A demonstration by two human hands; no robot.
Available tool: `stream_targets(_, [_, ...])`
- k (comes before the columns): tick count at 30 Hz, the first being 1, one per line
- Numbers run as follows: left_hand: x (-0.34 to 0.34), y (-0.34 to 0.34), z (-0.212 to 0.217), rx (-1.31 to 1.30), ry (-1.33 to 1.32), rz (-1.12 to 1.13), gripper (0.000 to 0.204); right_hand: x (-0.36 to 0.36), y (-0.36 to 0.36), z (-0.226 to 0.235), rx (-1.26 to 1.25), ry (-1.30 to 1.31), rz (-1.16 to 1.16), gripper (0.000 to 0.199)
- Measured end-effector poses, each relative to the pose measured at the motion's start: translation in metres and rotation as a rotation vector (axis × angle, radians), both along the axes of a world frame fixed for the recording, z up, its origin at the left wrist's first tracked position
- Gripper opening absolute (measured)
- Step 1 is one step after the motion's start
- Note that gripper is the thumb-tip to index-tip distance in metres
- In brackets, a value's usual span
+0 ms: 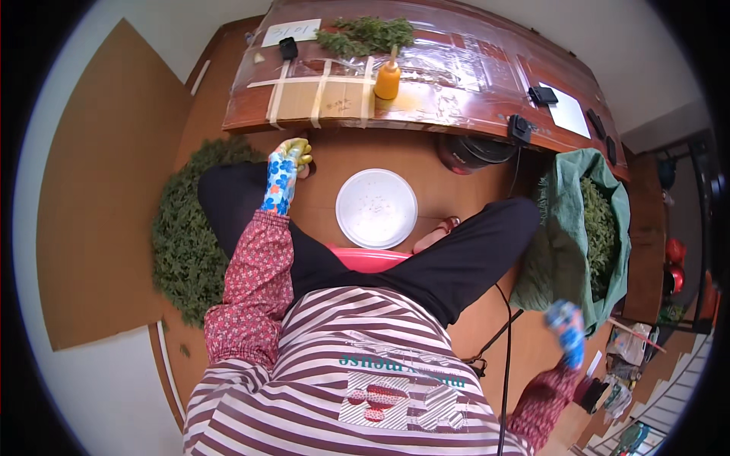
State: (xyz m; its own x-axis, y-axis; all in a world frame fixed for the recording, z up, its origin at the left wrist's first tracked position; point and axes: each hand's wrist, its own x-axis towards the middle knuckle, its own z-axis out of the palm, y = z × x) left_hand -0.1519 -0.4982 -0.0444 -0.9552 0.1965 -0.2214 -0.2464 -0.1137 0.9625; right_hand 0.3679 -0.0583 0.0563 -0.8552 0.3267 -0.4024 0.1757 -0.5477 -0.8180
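Green leafy stems are found in three places: one batch (598,235) is contained in the green sack (559,228) at the right, one big heap (186,228) is spread on the floor (471,346) beside the left leg, and one small bunch (369,34) is laid on the worktop (433,110). By their look, the stems are judged light, springy and soft, with leaves easily bruised or shed; they are best grasped in small lots, low on the stalks. The sack is judged limp, and is best taken by its rim.

The right hand (566,325) is placed just beside the sack and is blurred, so the state of its fingers cannot be told. The left hand (293,157) is raised near the worktop's edge with its fingers partly curled; whether anything is gripped cannot be told.

Also counted are one orange bottle (387,82), two white sheets (566,112), one white round container (353,224), one pink basin (369,260) and one black bucket (475,154).
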Motion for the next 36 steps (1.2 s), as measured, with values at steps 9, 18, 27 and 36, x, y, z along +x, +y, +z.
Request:
stream_targets(9, [0.006,0.01,0.012,0.022,0.02,-0.02,0.024,-0.182,-0.202,0.048,0.43,0.302,0.025,0.067])
stream_targets(18, [0.04,-0.033,0.061,-0.081,0.134,-0.039,0.027,-0.341,-0.151,0.028,0.508,0.45,-0.312,0.052])
stream_targets(27, [0.094,-0.058,0.094,0.003,0.121,0.136,0.032,-0.384,-0.084,0.021,0.64,0.299,-0.067,0.035])
stream_targets(36, [0.071,-0.005,0.116,-0.271,0.409,0.066,0.026,-0.426,-0.034,0.021,0.722,0.499,-0.331,0.027])
